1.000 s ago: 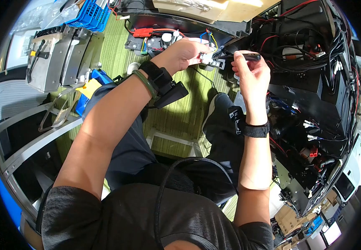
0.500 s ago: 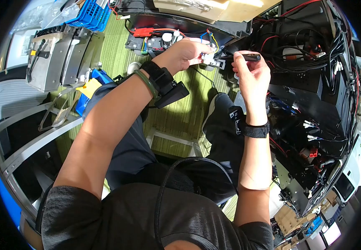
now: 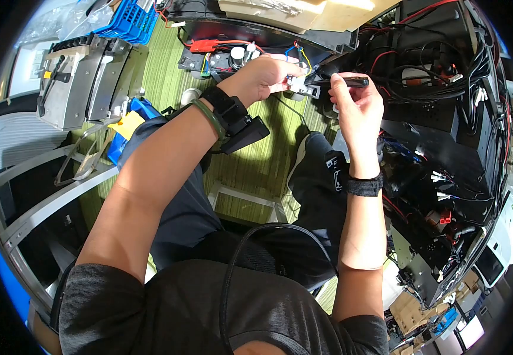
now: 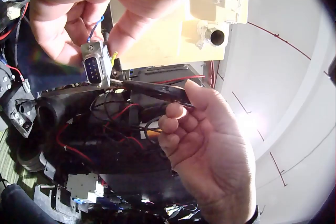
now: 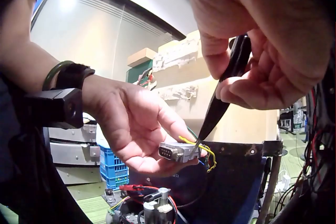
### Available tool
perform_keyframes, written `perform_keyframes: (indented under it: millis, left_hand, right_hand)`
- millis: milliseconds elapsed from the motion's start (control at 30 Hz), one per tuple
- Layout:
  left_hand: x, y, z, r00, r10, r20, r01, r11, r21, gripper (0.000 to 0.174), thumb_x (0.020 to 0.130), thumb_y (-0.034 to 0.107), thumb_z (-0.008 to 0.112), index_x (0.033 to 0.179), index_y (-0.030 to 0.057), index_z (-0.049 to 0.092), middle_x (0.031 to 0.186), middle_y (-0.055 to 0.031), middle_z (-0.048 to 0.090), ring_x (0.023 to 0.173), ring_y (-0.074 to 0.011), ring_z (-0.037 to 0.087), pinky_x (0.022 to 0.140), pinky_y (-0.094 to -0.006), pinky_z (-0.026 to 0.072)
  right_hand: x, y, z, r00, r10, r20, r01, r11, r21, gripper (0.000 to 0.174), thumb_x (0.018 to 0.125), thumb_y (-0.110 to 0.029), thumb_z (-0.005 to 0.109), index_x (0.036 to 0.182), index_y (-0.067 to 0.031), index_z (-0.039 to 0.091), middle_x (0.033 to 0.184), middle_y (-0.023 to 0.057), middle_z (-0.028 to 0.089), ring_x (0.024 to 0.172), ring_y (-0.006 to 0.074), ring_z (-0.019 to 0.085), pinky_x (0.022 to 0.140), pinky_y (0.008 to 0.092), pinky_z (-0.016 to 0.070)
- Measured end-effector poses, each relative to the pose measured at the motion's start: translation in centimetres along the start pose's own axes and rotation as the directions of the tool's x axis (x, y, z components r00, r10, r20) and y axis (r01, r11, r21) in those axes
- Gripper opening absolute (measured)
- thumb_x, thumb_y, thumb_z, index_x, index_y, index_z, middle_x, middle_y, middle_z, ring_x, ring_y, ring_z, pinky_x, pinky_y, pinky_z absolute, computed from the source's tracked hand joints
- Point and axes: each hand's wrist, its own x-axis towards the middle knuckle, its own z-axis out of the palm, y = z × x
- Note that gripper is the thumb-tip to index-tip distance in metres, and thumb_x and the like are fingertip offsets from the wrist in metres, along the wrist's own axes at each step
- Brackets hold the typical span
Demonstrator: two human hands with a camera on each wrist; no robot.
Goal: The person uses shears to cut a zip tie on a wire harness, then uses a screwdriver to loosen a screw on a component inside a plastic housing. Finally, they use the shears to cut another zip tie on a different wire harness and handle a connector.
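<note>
My left hand (image 3: 260, 76) pinches a small grey D-sub connector (image 3: 299, 84) with blue and yellow wires on its back. The same connector (image 4: 94, 68) shows its pin face in the left wrist view, and lies on my left fingers (image 5: 152, 150) as the connector (image 5: 177, 152) in the right wrist view. My right hand (image 3: 358, 106) grips a slim black screwdriver (image 3: 342, 81). The screwdriver's tip (image 5: 198, 139) touches the connector's rear edge. The black screwdriver (image 4: 152, 89) lies level, its tip at the connector's side.
Black equipment with tangled red and black cables (image 3: 439, 71) fills the right side. A blue crate (image 3: 127, 21) and a grey metal unit (image 3: 79, 77) stand at the upper left. Green ribbed floor (image 3: 250, 160) lies beneath my knees. Red connectors (image 3: 206, 44) sit ahead.
</note>
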Motion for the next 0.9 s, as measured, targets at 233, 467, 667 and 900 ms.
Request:
perform_keyframes:
  millis: [233,467,667,900]
  left_hand:
    - [-0.3,0.2,0.2,1.0,0.003,-0.008,-0.002,1.0,0.014,0.02,0.079,0.007,0.067,0.098,0.0019,0.062,0.09,-0.0044,0.062,0.084,-0.0133,0.057,0.077,-0.0287,0.0481]
    - [-0.3,0.1,0.1,1.0,0.012,0.014,-0.012,1.0,0.014,0.017,0.08,0.008,0.067,0.095,0.0031,0.063,0.087,-0.0037,0.062,0.08,-0.0126,0.058,0.074,-0.0282,0.0479]
    - [0.0,-0.1,-0.1,0.999,0.021,0.034,-0.021,1.0,0.014,0.015,0.08,0.009,0.067,0.094,0.0046,0.064,0.084,-0.0022,0.063,0.077,-0.0114,0.058,0.073,-0.0279,0.0472]
    - [0.3,-0.3,-0.3,0.999,0.02,0.041,-0.021,1.0,0.022,0.012,0.08,0.01,0.066,0.091,0.0055,0.065,0.084,-0.0016,0.063,0.077,-0.0116,0.058,0.072,-0.0282,0.0459]
  right_hand:
    - [0.0,0.1,0.0,0.999,-0.032,-0.01,0.032,0.999,-0.025,0.013,0.082,-0.014,0.066,0.08,-0.002,0.061,0.064,-0.0024,0.056,0.057,0.0024,0.046,0.053,0.0189,0.0393]
    - [-0.1,0.0,0.0,0.999,-0.036,-0.007,0.036,0.999,-0.038,0.014,0.082,-0.015,0.066,0.08,-0.0018,0.061,0.064,-0.0026,0.056,0.057,0.0025,0.046,0.053,0.019,0.0395]
    - [-0.4,-0.5,0.0,0.998,-0.06,0.004,0.06,0.996,-0.066,0.014,0.079,-0.014,0.067,0.082,-0.001,0.061,0.065,-0.0015,0.058,0.056,0.0024,0.047,0.052,0.0185,0.0399]
    - [-0.6,-0.9,0.0,0.998,-0.063,0.018,0.064,0.992,-0.109,0.014,0.078,-0.012,0.067,0.082,-0.0002,0.061,0.065,0.0003,0.06,0.055,0.0024,0.049,0.052,0.0187,0.0409]
